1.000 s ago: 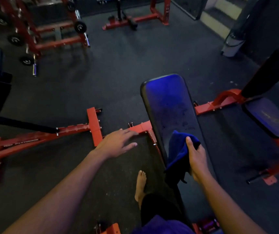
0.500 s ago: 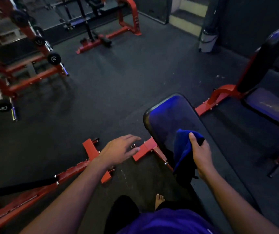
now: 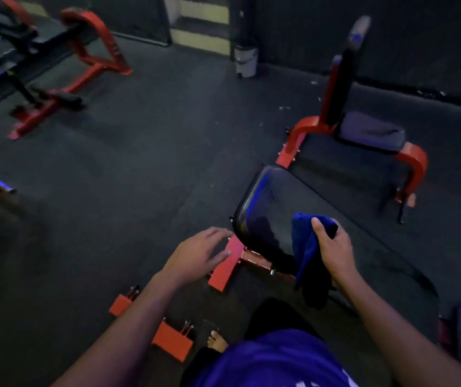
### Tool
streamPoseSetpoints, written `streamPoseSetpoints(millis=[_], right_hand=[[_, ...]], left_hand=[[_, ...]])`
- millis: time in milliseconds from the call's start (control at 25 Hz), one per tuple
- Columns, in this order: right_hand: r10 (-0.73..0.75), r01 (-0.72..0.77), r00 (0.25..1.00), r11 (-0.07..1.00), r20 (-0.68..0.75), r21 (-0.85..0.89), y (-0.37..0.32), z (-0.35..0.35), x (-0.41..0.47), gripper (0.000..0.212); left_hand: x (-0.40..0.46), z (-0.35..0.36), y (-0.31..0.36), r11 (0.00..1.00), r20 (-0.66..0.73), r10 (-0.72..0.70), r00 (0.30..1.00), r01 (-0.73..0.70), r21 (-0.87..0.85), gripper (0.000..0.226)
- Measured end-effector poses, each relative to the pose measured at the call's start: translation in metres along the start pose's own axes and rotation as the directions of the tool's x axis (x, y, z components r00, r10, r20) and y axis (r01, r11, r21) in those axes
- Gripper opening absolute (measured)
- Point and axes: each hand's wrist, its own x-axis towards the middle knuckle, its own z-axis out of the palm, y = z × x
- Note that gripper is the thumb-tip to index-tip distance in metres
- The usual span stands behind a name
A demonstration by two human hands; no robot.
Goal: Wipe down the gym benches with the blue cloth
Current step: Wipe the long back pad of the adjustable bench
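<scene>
**Cloth carried to the head end of the bench pad**

Head view: the right hand (image 3: pixel 332 247) grips the bunched blue microfibre cloth (image 3: pixel 306 247), thumb and fingers curled round it, on the black padded bench (image 3: pixel 260 213) with its red steel frame (image 3: pixel 225 268). Over the last second the cloth has travelled up the pad towards its rounded end, so this pad appears nearly wiped. The left hand (image 3: pixel 198 254) hovers beside the frame, fingers spread, holding nothing. A second red-framed upright seat bench (image 3: pixel 369 132) stands beyond, probably next.

Single head-worn wide-angle view, looking forward and down, close over both forearms, gym floor (image 3: pixel 145 169) stretching beyond
</scene>
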Motion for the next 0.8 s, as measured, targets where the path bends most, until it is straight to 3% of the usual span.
streamPoseSetpoints(millis=[200,440,640,800], right_hand=[[0.139,-0.124,0.950,0.990,-0.279,0.070,0.024,0.002,-0.014,0.020],[0.270,-0.213,0.862,0.961,-0.430,0.176,0.033,0.022,0.010,0.021],[0.294,-0.276,0.811,0.955,-0.505,0.112,0.025,0.033,-0.003,0.021],[0.399,-0.359,0.685,0.913,-0.609,0.194,0.019,0.056,-0.025,0.020]], left_hand=[[0.073,-0.016,-0.013,0.949,-0.048,0.313,0.949,-0.310,0.055,0.057],[0.166,-0.017,-0.023,0.817,0.116,0.540,0.834,-0.552,0.163,0.056],[0.220,-0.009,-0.003,0.652,0.287,0.699,0.656,-0.748,0.122,0.057],[0.253,0.001,0.004,0.514,0.504,0.722,0.474,-0.855,0.067,0.070]])
